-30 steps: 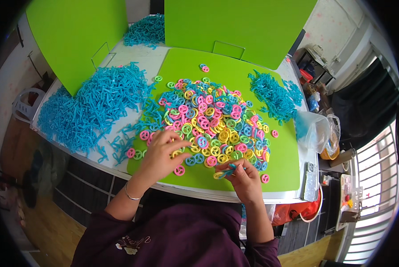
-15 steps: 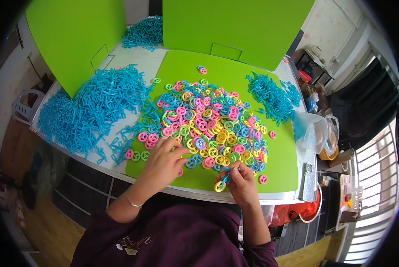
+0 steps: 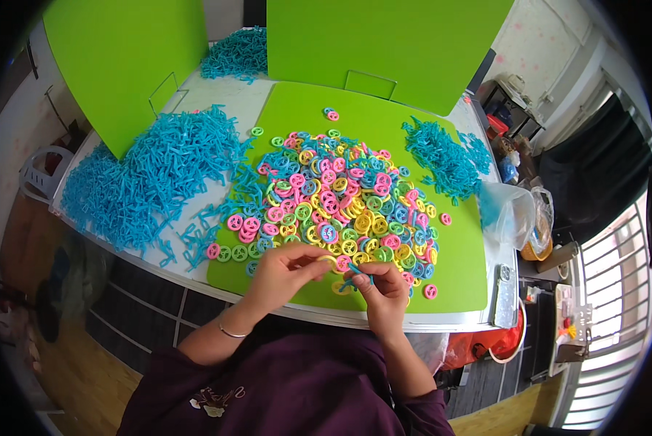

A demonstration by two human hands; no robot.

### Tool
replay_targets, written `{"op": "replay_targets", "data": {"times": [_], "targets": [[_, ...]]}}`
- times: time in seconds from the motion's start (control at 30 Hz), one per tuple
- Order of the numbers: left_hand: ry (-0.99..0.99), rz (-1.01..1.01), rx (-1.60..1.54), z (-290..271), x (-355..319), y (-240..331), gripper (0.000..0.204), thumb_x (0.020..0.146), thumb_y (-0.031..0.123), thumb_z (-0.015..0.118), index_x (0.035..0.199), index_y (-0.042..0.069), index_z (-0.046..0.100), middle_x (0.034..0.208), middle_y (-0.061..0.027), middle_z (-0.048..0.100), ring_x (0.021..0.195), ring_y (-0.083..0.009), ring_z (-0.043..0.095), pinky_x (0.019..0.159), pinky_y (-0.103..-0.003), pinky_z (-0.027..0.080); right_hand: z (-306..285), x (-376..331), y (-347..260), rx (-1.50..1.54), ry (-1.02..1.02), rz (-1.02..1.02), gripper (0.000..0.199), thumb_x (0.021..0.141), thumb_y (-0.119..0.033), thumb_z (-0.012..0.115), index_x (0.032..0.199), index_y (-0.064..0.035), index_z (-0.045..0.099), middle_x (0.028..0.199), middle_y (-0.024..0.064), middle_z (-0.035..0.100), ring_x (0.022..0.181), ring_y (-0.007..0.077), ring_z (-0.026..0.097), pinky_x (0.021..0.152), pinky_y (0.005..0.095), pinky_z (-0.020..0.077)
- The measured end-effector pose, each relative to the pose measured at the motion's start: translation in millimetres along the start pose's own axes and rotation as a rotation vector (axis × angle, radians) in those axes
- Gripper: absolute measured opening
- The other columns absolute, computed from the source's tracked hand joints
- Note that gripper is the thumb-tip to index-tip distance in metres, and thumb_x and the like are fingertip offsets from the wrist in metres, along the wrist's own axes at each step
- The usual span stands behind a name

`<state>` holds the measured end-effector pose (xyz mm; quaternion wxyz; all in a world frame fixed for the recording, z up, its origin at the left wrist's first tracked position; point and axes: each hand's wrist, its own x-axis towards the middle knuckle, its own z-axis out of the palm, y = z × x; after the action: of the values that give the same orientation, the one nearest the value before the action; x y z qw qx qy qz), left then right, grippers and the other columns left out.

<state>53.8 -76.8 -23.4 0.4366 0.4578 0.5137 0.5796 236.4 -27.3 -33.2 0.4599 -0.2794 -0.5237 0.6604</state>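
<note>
Over the near edge of the heap of small plastic wheels (image 3: 329, 203), pink, yellow, green and blue, both hands meet close together. My left hand (image 3: 286, 273) pinches a yellow wheel (image 3: 327, 260) between thumb and fingertips. Just to its right, my right hand (image 3: 385, 289) is closed on a slim blue plastic clip (image 3: 358, 275). A yellow wheel (image 3: 341, 288) shows at the lower end of that clip; whether it is fixed to it, I cannot tell. The right fingers partly hide the clip.
A big pile of blue clips (image 3: 162, 171) lies left, smaller ones at the back (image 3: 237, 54) and right (image 3: 446, 160). Green boards (image 3: 384, 43) stand upright behind the green mat (image 3: 460, 280). A clear plastic bag (image 3: 507, 211) and a phone-like slab (image 3: 505, 298) sit at the right edge.
My left hand has moved right, away from the wheels at the heap's left, and now holds a yellow wheel. My right hand has shifted slightly left and turned with the blue clip.
</note>
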Motion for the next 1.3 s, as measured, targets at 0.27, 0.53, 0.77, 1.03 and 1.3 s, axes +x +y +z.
{"op": "replay_targets", "data": {"times": [0.27,0.53,0.77,1.03,1.3], "targets": [[-0.012,-0.091,-0.344,23,1,-9,0.021,0.088,0.008,0.064,0.105,-0.004,0.066,0.092,-0.0095,0.069,0.079,-0.0124,0.066,0.072,-0.024,0.057,1,-2,4,-0.150,0.063,-0.273,0.011,0.084,0.002,0.067,0.093,0.0029,0.060,0.094,0.0100,0.064,0.083,0.0115,0.059,0.077,0.0243,0.0469],[-0.064,-0.230,-0.434,21,11,-12,0.017,0.085,0.007,0.067,0.100,-0.002,0.068,0.086,-0.0085,0.069,0.072,-0.0120,0.066,0.067,-0.024,0.056,-5,-3,9,-0.300,0.050,-0.369,0.010,0.083,0.006,0.065,0.092,0.0039,0.062,0.093,0.0110,0.065,0.084,0.0134,0.061,0.075,0.0259,0.0484],[-0.081,-0.378,-0.638,16,17,-12,0.019,0.086,0.009,0.068,0.100,-0.004,0.067,0.085,-0.0079,0.069,0.073,-0.0107,0.066,0.067,-0.022,0.056,4,1,-1,-0.729,0.067,-0.482,0.016,0.075,0.008,0.070,0.089,0.0010,0.064,0.086,0.0139,0.068,0.077,0.0217,0.067,0.070,0.0289,0.0516],[-0.057,-0.151,-0.341,20,17,-9,0.014,0.086,0.009,0.068,0.095,-0.001,0.068,0.084,-0.0069,0.068,0.073,-0.0114,0.066,0.067,-0.023,0.056,2,6,-1,-0.857,0.078,-0.688,0.016,0.076,0.007,0.068,0.090,-0.0001,0.065,0.083,0.0141,0.067,0.074,0.0246,0.066,0.061,0.0291,0.0520],[-0.213,-0.274,-0.270,12,20,-12,0.016,0.087,0.011,0.066,0.098,0.000,0.069,0.084,-0.0060,0.069,0.072,-0.0100,0.065,0.066,-0.022,0.055,-3,-1,-12,-0.631,0.000,-0.178,0.007,0.083,0.001,0.066,0.091,-0.0003,0.064,0.080,0.0088,0.067,0.070,0.0134,0.063,0.062,0.0246,0.0498]]}}
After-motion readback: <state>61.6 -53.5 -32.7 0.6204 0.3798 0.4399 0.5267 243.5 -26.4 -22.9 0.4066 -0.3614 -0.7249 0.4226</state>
